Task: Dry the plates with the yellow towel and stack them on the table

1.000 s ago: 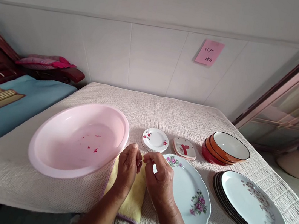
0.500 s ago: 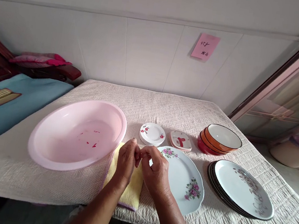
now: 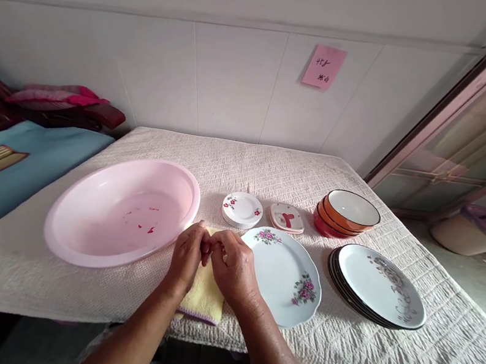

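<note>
My left hand (image 3: 188, 255) and my right hand (image 3: 231, 265) meet over a folded yellow towel (image 3: 205, 302) with a purple edge. The fingers of both are curled in and pressed together at the tips; whatever lies between them, if anything, cannot be made out. Left of them stands a pink basin (image 3: 92, 216) with small red marks on its bottom. Just right of my right hand lies a large white platter (image 3: 282, 275) with purple flowers. Behind it are a stack of small flowered plates (image 3: 243, 208) and some squarish dishes (image 3: 287, 217) with a red motif.
Orange bowls (image 3: 352, 213) are stacked at the right, behind a pile of dark-rimmed oval plates (image 3: 379, 285). A pale textured cloth (image 3: 192, 152) covers the table. On the wall hangs a pink note (image 3: 324, 67). A lined bin (image 3: 468, 229) stands on the floor at right.
The view has shifted, so everything on the table sits a little further left and higher. Both hands keep their fingers together over the towel.
</note>
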`<state>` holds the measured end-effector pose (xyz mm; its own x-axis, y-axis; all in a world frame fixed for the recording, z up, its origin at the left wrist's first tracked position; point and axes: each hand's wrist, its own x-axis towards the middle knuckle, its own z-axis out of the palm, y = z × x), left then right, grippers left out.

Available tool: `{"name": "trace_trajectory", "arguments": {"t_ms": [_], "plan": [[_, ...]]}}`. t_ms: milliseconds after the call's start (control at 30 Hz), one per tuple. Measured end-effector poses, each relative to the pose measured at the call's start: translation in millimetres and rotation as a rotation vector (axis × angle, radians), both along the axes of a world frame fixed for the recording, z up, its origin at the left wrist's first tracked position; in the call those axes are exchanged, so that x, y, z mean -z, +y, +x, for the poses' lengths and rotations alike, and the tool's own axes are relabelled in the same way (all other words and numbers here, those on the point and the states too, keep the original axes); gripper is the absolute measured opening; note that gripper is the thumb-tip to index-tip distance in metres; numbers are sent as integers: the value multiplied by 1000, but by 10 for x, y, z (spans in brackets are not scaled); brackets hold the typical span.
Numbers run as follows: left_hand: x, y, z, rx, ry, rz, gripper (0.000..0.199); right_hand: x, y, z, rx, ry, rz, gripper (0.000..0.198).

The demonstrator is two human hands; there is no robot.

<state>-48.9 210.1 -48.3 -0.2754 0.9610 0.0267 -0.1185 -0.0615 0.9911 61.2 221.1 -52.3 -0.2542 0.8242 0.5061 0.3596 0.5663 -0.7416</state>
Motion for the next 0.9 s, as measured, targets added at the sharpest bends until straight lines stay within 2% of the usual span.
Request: {"name": "trace_trajectory", "arguments": {"t_ms": [167,333,500,600,900], "plan": [[-10,13,-46,-31,-19,-19,44,-38,32,-71,3,6,35,22],[16,15,-140,-70,-38,95,44,-90,84,-53,100,46,109,20],[-85,-12,-182,-131,-117,81,41,-92,93,6,176,54,19,17],[-146,-32,-148,-126,-150,61,41,-86,65,13,171,33,-21,16],[-185,3,125,-41,-200,62,43,-92,4,86,200,-25,6,13]]}}
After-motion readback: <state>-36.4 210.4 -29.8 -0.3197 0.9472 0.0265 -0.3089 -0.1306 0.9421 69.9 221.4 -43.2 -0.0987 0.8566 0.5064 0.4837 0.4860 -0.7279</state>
